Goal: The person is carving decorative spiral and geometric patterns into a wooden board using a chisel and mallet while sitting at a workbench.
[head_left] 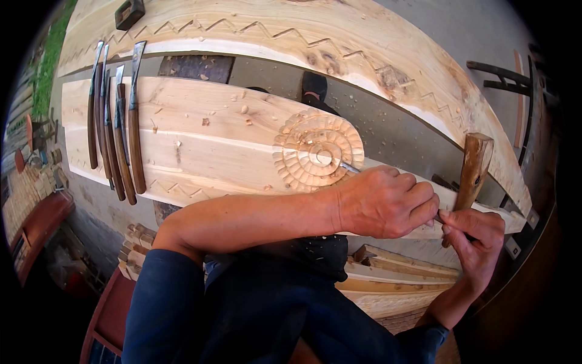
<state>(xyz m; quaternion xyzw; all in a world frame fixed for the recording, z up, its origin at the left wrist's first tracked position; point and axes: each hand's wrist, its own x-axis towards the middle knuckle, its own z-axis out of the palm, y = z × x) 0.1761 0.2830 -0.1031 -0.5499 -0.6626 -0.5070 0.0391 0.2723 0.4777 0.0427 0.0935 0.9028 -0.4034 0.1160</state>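
My left hand (388,203) is closed round the handle of a carving chisel (349,167). Its metal blade reaches left to the right side of a spiral carving (312,130), with ringed scalloped cuts, on a pale wooden board (212,136). At the chisel's far end is my right hand (479,233), fingers closed, thumb and fingertips close against the handle's end. A wooden mallet (474,167) rises from the right hand, its thick end up; the lower part passes behind the fingers. Most of the chisel handle is hidden in my left hand.
Several wood-handled chisels (136,121) lie across the board's left end. Beyond it runs a curved plank (273,21) with a zigzag groove, bearing a dark block-shaped tool (129,13). Wood chips (245,110) dot the board. Stacked timber (400,282) lies beside my body.
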